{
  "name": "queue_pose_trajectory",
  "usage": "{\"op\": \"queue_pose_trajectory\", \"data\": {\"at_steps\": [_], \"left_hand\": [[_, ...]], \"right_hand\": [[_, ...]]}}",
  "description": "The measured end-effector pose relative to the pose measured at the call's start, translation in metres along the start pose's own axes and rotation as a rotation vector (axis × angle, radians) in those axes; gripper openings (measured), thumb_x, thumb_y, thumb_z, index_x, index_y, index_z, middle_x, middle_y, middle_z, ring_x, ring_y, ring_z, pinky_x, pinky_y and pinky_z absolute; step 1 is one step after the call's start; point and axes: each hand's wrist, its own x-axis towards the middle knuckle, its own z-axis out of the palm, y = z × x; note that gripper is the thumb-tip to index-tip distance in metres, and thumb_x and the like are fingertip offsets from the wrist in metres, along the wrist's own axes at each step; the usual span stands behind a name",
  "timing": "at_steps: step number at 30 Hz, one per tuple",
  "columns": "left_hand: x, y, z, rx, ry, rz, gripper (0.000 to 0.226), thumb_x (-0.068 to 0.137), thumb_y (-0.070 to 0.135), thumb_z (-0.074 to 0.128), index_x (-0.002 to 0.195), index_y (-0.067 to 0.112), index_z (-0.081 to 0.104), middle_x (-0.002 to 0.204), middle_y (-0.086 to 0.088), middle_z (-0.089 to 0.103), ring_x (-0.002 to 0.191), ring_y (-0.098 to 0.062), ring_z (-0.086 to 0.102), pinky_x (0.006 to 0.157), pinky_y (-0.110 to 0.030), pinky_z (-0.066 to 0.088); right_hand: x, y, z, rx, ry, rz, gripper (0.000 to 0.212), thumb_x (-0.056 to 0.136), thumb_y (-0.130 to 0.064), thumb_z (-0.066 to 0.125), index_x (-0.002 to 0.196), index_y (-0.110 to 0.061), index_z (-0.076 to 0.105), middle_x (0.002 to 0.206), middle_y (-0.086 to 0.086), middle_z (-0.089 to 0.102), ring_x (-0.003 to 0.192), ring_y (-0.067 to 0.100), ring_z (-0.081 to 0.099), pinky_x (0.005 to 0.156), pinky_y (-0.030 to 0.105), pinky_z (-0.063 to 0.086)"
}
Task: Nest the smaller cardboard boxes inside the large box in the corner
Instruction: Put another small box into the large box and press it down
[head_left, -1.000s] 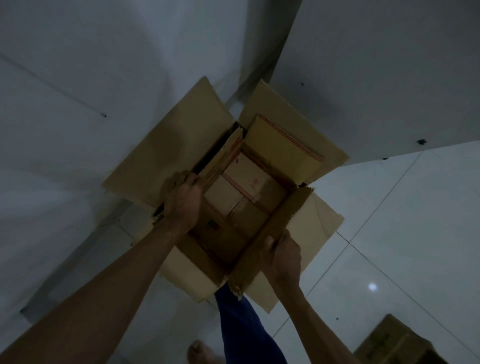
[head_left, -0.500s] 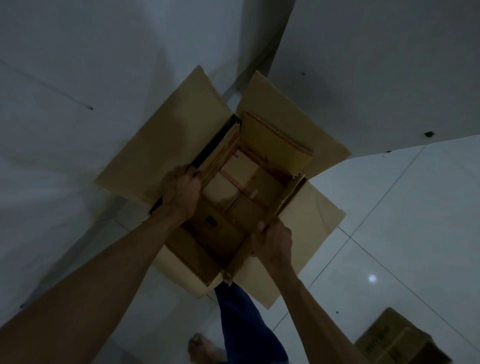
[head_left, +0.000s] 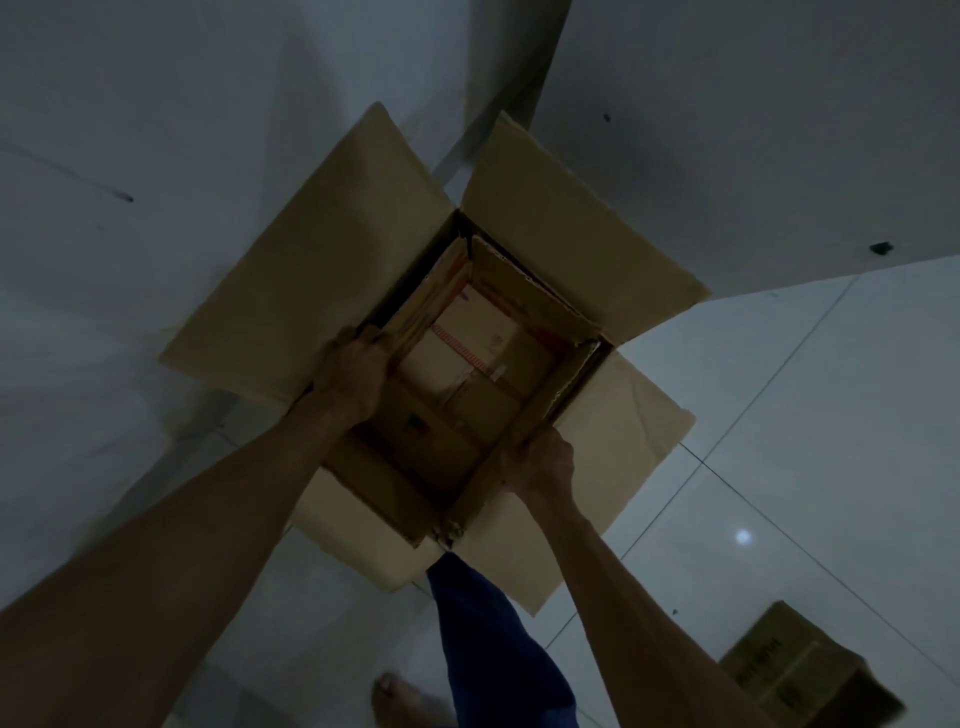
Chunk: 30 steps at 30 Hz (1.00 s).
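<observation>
1. The large box sits on the floor in the corner where two walls meet. Its four flaps are folded out wide.
2. A smaller box is inside the large box, open at the top. Its own flaps stand up just inside the big rim.
3. Down in the smaller box lie more little boxes, some with a red and white stripe.
4. The left hand is closed around the smaller box's left flap, fingers curled over the edge.
5. The right hand pinches the right flap, thumb on one side and fingers on the other.
6. I think the cardboard is light and stiff, but the flaps are thin and can bend or tear, and one bottom corner looks ragged.
7. I think it is safer to hold low on the flaps, near the fold, and push both sides down evenly.
8. Another box waits on the floor, well apart, at the bottom right.
</observation>
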Motion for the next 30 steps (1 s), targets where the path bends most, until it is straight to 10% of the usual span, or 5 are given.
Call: {"op": "queue_pose_trajectory", "data": {"at_steps": [10, 16, 23, 30], "left_hand": [[0.019, -0.008, 0.013, -0.056, -0.103, 0.065, 0.064, 0.094, 0.012, 0.061, 0.153, 0.015, 0.039, 0.151, -0.013, 0.043, 0.138, -0.036, 0.043, 0.113, -0.045, 0.042], [0.021, -0.017, 0.021, -0.209, -0.059, 0.153, 0.058, 0.097, 0.007, 0.052, 0.153, 0.015, 0.043, 0.149, -0.017, 0.048, 0.136, -0.038, 0.046, 0.112, -0.046, 0.042], [0.029, -0.025, 0.037, -0.185, -0.072, 0.247, 0.056, 0.097, 0.006, 0.046, 0.152, 0.016, 0.04, 0.134, -0.013, 0.052, 0.12, -0.036, 0.055, 0.096, -0.043, 0.052], [0.048, -0.023, 0.055, -0.104, -0.217, 0.175, 0.059, 0.103, 0.015, 0.043, 0.159, 0.025, 0.025, 0.162, -0.01, 0.029, 0.139, -0.034, 0.045, 0.111, -0.044, 0.047]], "right_hand": [[0.028, 0.024, -0.008, -0.08, 0.043, 0.042, 0.032, 0.099, -0.031, 0.061, 0.12, -0.007, 0.062, 0.112, 0.012, 0.073, 0.071, 0.016, 0.06, 0.066, 0.023, 0.046], [0.021, 0.022, -0.003, 0.009, 0.009, 0.112, 0.038, 0.095, -0.014, 0.06, 0.132, -0.015, 0.054, 0.103, 0.009, 0.07, 0.092, 0.032, 0.073, 0.085, 0.048, 0.062], [0.027, 0.014, 0.022, -0.071, 0.174, 0.186, 0.026, 0.098, -0.019, 0.053, 0.117, -0.012, 0.068, 0.118, 0.009, 0.069, 0.107, 0.028, 0.069, 0.091, 0.035, 0.055], [0.042, 0.01, 0.035, -0.283, 0.163, 0.122, 0.021, 0.092, -0.007, 0.058, 0.111, -0.006, 0.068, 0.116, 0.011, 0.07, 0.102, 0.027, 0.071, 0.074, 0.031, 0.053]]}}
